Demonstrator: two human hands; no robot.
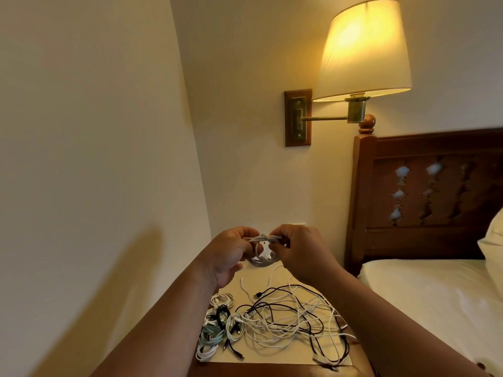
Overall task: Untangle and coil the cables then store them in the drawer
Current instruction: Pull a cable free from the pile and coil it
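A bed (pixel 435 308) with white sheets fills the right side of the room, with a dark carved wooden headboard (pixel 424 186) behind it. Above, a lit lamp (pixel 364 47) reaches out from the wall on a brass arm. Between the bed and the left wall stands a nightstand (pixel 261 278) with a pale top.

Across the nightstand sprawls a loose tangle (pixel 294 319) of black and white cables, taking up its middle and right. Just beside it, at the left edge, lie several finished bundles (pixel 217 325), white, black and pale green, packed close together.

Above the back of the nightstand, a person holds one small white coil (pixel 264 239) in the air. The left hand (pixel 231 254) grips its left end with curled fingers. The right hand (pixel 302 251) pinches the right end, fingers bent round it. The coil's long axis runs left to right between the hands, nearly level, and its loops sag below them. A turn of cable seems to cross its middle.

This looks like the coiling step, with the cable's tail being wrapped round the loops. The next move probably calls for tucking that tail snug, then laying the coil with the finished bundles. Much untangling remains. No drawer is in sight.
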